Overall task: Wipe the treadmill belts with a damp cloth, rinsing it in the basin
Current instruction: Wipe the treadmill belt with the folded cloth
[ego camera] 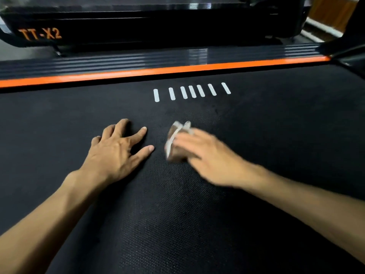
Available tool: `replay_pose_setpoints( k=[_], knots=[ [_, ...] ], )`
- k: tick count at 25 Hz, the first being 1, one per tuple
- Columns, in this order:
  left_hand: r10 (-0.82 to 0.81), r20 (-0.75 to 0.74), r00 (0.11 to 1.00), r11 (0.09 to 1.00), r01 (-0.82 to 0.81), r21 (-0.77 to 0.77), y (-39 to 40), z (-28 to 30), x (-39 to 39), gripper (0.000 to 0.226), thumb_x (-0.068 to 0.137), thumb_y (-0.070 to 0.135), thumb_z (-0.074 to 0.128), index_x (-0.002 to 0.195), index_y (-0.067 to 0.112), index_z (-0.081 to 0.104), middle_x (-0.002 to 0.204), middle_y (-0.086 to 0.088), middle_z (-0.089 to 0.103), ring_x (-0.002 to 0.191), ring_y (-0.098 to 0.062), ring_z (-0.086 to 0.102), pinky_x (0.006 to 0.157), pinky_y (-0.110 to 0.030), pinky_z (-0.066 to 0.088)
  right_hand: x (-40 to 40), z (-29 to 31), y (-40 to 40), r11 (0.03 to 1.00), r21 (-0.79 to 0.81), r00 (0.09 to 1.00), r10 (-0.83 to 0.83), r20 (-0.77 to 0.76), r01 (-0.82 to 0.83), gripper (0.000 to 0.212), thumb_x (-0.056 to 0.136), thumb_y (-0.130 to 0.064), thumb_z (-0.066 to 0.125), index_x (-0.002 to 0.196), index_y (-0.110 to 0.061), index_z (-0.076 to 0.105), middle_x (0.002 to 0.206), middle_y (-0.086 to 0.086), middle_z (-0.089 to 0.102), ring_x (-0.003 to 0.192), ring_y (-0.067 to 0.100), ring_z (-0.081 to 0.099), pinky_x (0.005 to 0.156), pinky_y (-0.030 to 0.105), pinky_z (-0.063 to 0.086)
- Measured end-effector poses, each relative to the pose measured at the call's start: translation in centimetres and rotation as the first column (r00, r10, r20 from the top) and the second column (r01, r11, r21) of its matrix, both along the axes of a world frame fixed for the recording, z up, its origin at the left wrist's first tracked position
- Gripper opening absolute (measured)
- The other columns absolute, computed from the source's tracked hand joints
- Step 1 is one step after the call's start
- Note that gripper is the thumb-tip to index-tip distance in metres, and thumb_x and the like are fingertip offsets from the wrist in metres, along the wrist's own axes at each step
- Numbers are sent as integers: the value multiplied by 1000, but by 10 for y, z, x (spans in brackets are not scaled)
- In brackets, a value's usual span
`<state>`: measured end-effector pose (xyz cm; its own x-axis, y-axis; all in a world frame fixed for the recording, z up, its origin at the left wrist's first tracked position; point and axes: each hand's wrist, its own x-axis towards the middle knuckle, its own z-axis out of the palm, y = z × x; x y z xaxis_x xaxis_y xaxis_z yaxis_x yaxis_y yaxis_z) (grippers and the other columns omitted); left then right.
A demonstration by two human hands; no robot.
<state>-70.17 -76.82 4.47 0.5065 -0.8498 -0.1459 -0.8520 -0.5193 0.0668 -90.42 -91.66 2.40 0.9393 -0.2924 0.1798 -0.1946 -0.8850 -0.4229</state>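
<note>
Brown cloth (178, 143) with pale edging pressed onto the black treadmill belt (177, 214), held by the right hand (205, 157).

Bunched under the right fingers, motion-blurred, so exact finger curl hard to read; grip closed around the cloth, with a pale fold poking out ahead of the fingertips. Just left of it, apart from the cloth, left hand (116, 151) flat on the belt, fingers spread and straight, grip wide and holding nothing. Beyond both hands, a row of seven short white dashes (191, 91) printed on the belt. Farther on, an orange stripe (158, 71) along the ribbed side rail (138, 60), then a second black machine lettered "TT-X2" (40, 34).
</note>
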Motion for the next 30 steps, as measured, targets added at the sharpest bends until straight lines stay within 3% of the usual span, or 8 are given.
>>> replay_pose_setpoints(
  k=[5, 8, 12, 17, 21, 24, 28, 30],
  knots=[
    [8, 1, 1000, 997, -8, 78, -1, 0, -1, 74, 79, 78, 11, 149, 54, 6, 164, 0, 0, 150, -25, 2, 118, -46, 13, -8, 11, -17, 981, 64, 981, 187, -58, -183, 65, 83, 3, 55, 143, -23, 48, 154, -3, 40, 146, 10, 24, 120, 23, 12],
    [3, -9, 1000, 997, -2, 76, 0, 0, -1, 74, 79, 78, 10, 148, 54, 5, 164, 0, 1, 150, -25, 2, 120, -45, 12, 7, 4, -125, 986, 22, 986, -166, 23, 165, 54, 79, 7, 51, 127, -16, 62, 138, 6, 56, 136, 22, 43, 116, 19, 20],
    [-4, 6, 1000, 997, 4, 80, -1, 0, 0, 75, 78, 79, 7, 148, 54, 4, 164, 1, 2, 150, -25, 3, 119, -45, 13, 16, -3, -174, 768, -25, 766, -640, -61, 640, 45, 85, -16, 48, 127, -28, 58, 140, 6, 52, 132, 30, 44, 111, 39, 37],
    [-14, 15, 1000, 997, 12, 78, -1, -1, 1, 70, 82, 77, 11, 148, 54, 5, 164, 1, 3, 150, -25, 5, 118, -46, 15, 34, 0, -29, 986, 26, 984, -168, 54, 167, 53, 85, -1, 56, 136, -14, 56, 144, 3, 51, 138, 22, 34, 114, 25, 19],
    [-45, 25, 999, 996, 43, 72, 0, -3, 7, 58, 93, 63, 14, 148, 53, 2, 164, 1, 2, 150, -26, 6, 119, -46, 18, 3, 1, 45, 973, 90, 975, 218, -40, -213, 65, 83, 1, 56, 144, -16, 47, 153, -2, 41, 147, 15, 23, 122, 28, 13],
    [-52, 33, 998, 997, 49, 67, 1, -6, 8, 55, 96, 57, 14, 149, 52, -1, 164, 0, 1, 150, -27, 5, 119, -46, 17, 5, 12, 7, 957, 140, 965, 262, -24, -256, 66, 77, 12, 56, 139, -12, 54, 148, 3, 48, 142, 11, 29, 117, 14, 12],
    [-48, 50, 998, 997, 45, 66, 1, -7, 5, 54, 96, 56, 11, 149, 52, -2, 164, 0, 0, 150, -27, 4, 118, -46, 14, 22, 5, -129, 966, 80, 969, -247, -4, 246, 53, 81, 0, 51, 128, -23, 61, 139, 5, 55, 136, 25, 43, 117, 33, 28],
    [-44, 71, 997, 998, 41, 53, 0, -9, 3, 54, 97, 56, 9, 149, 52, -2, 164, 0, 0, 150, -27, 4, 117, -47, 14, 25, 7, -163, 776, 35, 777, -629, -24, 630, 43, 89, -10, 49, 128, -23, 60, 137, 7, 55, 131, 31, 47, 111, 37, 37]
  ],
)
